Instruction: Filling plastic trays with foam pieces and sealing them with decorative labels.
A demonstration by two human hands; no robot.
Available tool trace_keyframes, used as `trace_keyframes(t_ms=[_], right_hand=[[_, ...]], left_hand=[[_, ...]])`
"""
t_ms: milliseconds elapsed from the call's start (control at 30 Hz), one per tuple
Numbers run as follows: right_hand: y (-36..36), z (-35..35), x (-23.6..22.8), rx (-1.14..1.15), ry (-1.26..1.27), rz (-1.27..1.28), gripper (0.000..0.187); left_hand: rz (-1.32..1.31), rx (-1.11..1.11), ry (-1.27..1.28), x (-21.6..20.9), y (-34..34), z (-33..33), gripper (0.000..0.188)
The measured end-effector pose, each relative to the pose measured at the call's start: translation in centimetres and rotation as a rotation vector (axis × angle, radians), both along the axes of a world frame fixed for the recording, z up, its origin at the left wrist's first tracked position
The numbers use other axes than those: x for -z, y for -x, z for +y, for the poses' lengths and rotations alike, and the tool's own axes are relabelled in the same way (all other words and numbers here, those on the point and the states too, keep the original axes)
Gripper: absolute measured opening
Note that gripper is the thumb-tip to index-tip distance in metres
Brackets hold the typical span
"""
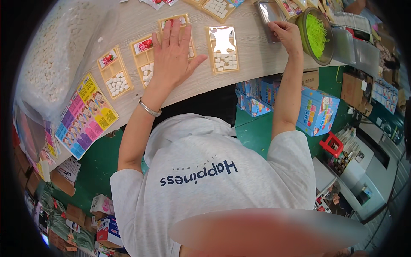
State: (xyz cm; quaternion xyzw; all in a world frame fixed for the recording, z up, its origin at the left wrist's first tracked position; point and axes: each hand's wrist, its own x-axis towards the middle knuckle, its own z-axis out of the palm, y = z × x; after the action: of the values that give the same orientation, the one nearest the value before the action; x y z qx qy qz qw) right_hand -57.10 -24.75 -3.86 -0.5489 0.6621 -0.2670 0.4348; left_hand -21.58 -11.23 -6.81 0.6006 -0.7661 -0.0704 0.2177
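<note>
My left hand [171, 60] lies flat with fingers spread over a yellow divided tray [175, 19], hiding most of it. Left of it stand a second tray [141, 46] and a third tray [114, 70], holding small white cubes, which look like marshmallows, and a red-printed sachet. To the right lies another tray [222, 49] of white cubes, its upper part bright with glare, seemingly under a clear cover. At the back right my right hand [287, 36] pinches the edge of a clear plastic lid [266, 15], which seems to lie on a stack.
A large clear bag of white cubes [60, 51] fills the left side. Colourful printed sheets [85, 115] lie at the table's near-left edge. A round bowl of green paper shreds [317, 36] stands right of my right hand. Blue boxes [317, 111] and a red stool [332, 144] are below.
</note>
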Motion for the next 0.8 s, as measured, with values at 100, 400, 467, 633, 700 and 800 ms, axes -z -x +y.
trace_keyframes(t_ms=[100, 400, 467, 633, 700, 800], right_hand=[[-1.9, 1.3, -0.7, -0.100, 0.277, 0.595, 0.018], [-16.1, 15.0, -6.3, -0.301, 0.102, -0.628, 0.011], [-18.9, 15.5, -4.5, -0.192, -0.077, -0.718, 0.015], [-25.6, 15.1, -0.5, -0.326, -0.070, -0.393, 0.018], [-27.1, 14.9, -0.1, -0.356, 0.092, -0.161, 0.023], [-27.5, 14.5, 0.9, -0.381, 0.359, 0.241, 0.030]], left_hand=[[0.139, 0.101, 0.013, -3.5, 0.1, 1.3, 0.073], [1.586, -0.122, -0.429, -6.1, -0.1, 6.0, 0.046], [1.555, -0.245, -0.591, -6.1, -2.9, 6.2, 0.053], [1.048, -0.504, -0.381, -4.7, -7.5, 5.7, 0.047], [0.869, -0.560, -0.299, -3.9, -8.1, 5.3, 0.046], [0.403, -0.556, -0.165, -2.9, -7.6, 5.2, 0.046]])
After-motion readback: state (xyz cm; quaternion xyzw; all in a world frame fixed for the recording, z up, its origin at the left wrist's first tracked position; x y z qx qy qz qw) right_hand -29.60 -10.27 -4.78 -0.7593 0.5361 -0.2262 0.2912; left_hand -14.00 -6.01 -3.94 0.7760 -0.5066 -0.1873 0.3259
